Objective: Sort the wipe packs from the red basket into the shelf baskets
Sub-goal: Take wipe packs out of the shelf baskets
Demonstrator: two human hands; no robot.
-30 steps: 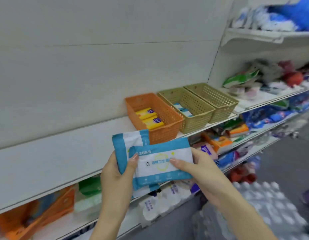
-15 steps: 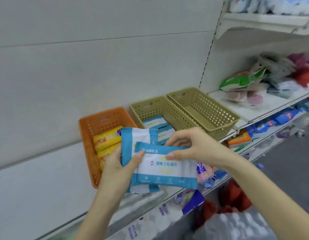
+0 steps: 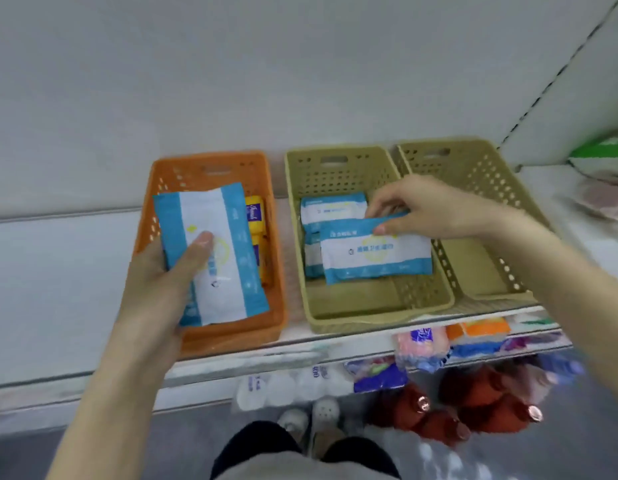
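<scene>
Wipe pack (image 3: 224, 271), blue and white, is gripped in the left hand (image 3: 155, 289) above the orange basket (image 3: 231, 334). The thumb (image 3: 196, 251) presses flat on its front, and the other fingers pass behind it, hidden. A second wipe pack (image 3: 377, 258) of the same kind is pinched by its top edge between the thumb and curled fingers (image 3: 387, 202) of the right hand (image 3: 435, 206). It sits inside the walls of the middle tan basket (image 3: 352, 320), over more blue-and-white packs (image 3: 332, 209) stacked toward that basket's back; whether it rests on them I cannot tell. Yellow packs (image 3: 255, 216) lie in the orange basket. A right tan basket (image 3: 480, 168) touches the middle one. All three baskets stand side by side along the front edge of the shelf (image 3: 58, 289).
</scene>
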